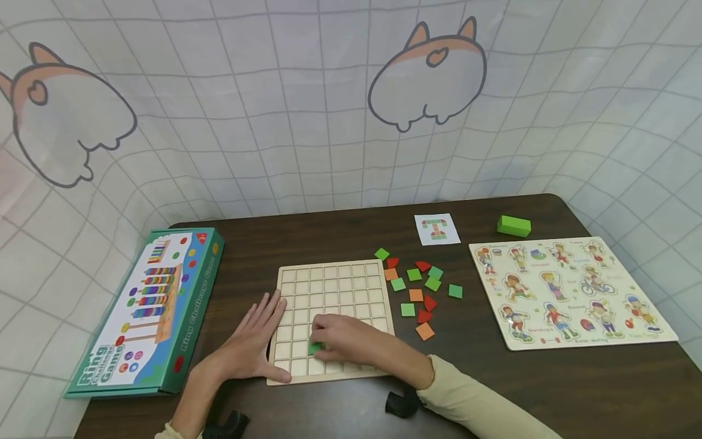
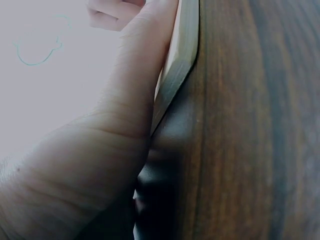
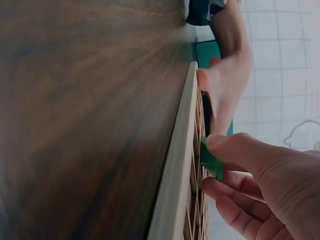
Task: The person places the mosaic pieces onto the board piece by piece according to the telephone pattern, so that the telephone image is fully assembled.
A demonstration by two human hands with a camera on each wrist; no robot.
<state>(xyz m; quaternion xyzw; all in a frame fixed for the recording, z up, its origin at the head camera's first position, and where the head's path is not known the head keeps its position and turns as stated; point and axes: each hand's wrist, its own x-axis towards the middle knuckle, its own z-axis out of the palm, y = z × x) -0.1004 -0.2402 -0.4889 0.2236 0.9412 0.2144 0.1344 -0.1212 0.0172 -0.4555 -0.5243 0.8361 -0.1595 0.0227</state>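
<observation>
A pale wooden grid board [image 1: 351, 292] with square cells lies on the dark table. My left hand [image 1: 252, 341] rests flat along its left edge, fingers straight and spread, the thumb at the near left corner. Over the lower left cells, my right hand [image 1: 345, 338] pinches a green square tile [image 3: 212, 161] between thumb and fingers. In the right wrist view the tile stands tilted, its edge right at the board's grid. Most of that tile is hidden by the fingers in the head view. The left wrist view shows mainly my palm beside the board's wooden edge [image 2: 181, 65].
Several loose tiles, such as an orange square [image 1: 425, 331] and a red piece [image 1: 424, 316], lie right of the board. Behind them is a pattern card [image 1: 437, 230]. A picture puzzle board [image 1: 570, 292], a green block [image 1: 514, 226] and a game box [image 1: 148, 311] flank the area.
</observation>
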